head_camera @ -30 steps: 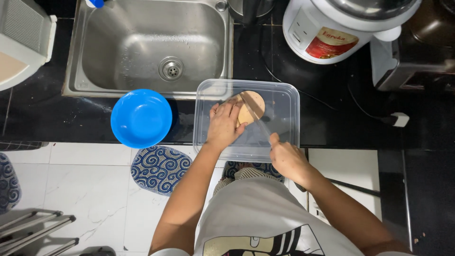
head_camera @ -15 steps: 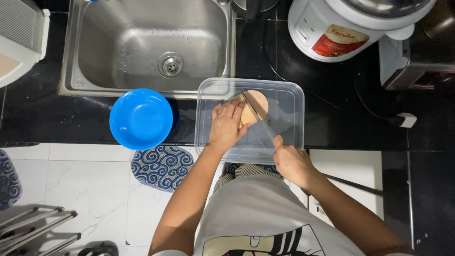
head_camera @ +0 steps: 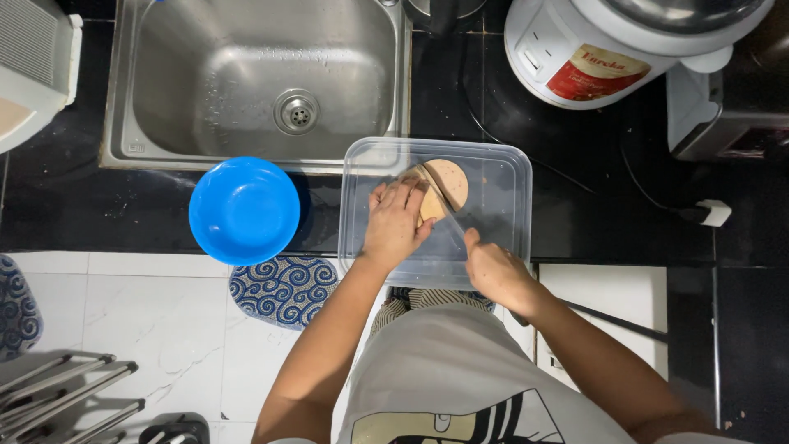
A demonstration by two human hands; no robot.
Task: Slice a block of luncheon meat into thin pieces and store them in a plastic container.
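The left hand lies flat, fingers spread, pressing down on a round tan piece of food near the middle of the frame; its grip is open and holds nothing, only pinning the piece. The palm covers the lower left part of the food, so its full outline is hidden. The right hand, just below and to the right, has its grip closed around the handle of a knife. The handle is buried in the fist and the thin blade is hard to make out against the clear plastic; it seems to run up and to the left across the food, touching it.

The food rests on a clear rectangular plastic container, probably turned upside down, which sits on the black surface at its near edge. Just left of it stands 1 blue bowl, apart from the container. Above both, in the upper left of the frame, is a steel sink. A white rice cooker is cut off by the top edge at upper right, with a white plug on the surface below it. A blue patterned mat lies on the white tiled floor, partly hidden by the left forearm.
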